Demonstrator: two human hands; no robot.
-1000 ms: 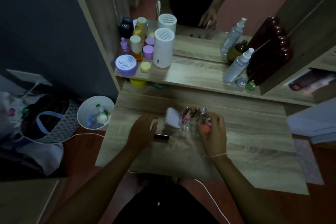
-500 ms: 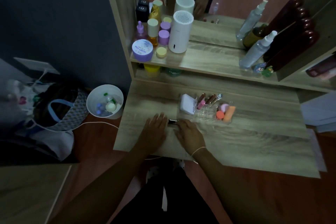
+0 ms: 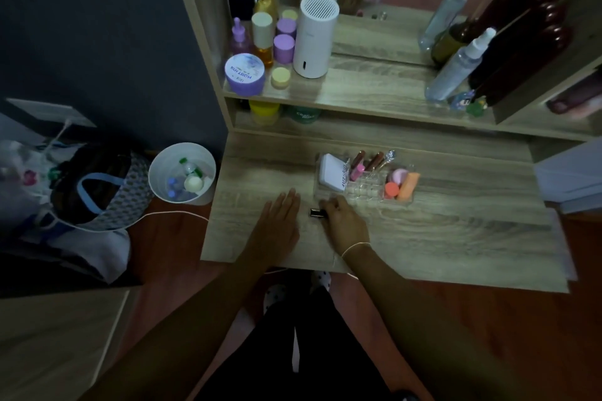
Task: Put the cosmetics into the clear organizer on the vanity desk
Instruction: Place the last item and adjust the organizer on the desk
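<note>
The clear organizer (image 3: 358,193) sits mid-desk on the wooden vanity desk (image 3: 456,231). It holds a white compact (image 3: 334,173), slim lip tubes (image 3: 366,162), a pink puff (image 3: 399,175) and orange sponges (image 3: 407,187). A small black lipstick tube (image 3: 316,212) lies on the desk just in front of the organizer's left corner. My right hand (image 3: 345,221) curls over the tube's right end, fingertips touching it. My left hand (image 3: 277,221) rests flat on the desk to the tube's left, fingers apart.
The upper shelf (image 3: 374,91) carries a white cylinder (image 3: 314,37), purple and yellow jars, and spray bottles (image 3: 456,72) at the right. A mirror stands behind. A white bin (image 3: 182,172) and bags sit on the floor left of the desk.
My right hand left the organizer's right side and came to the black tube in front of it. My left hand drew back and flattened on the desk. The camera view shifted left.
</note>
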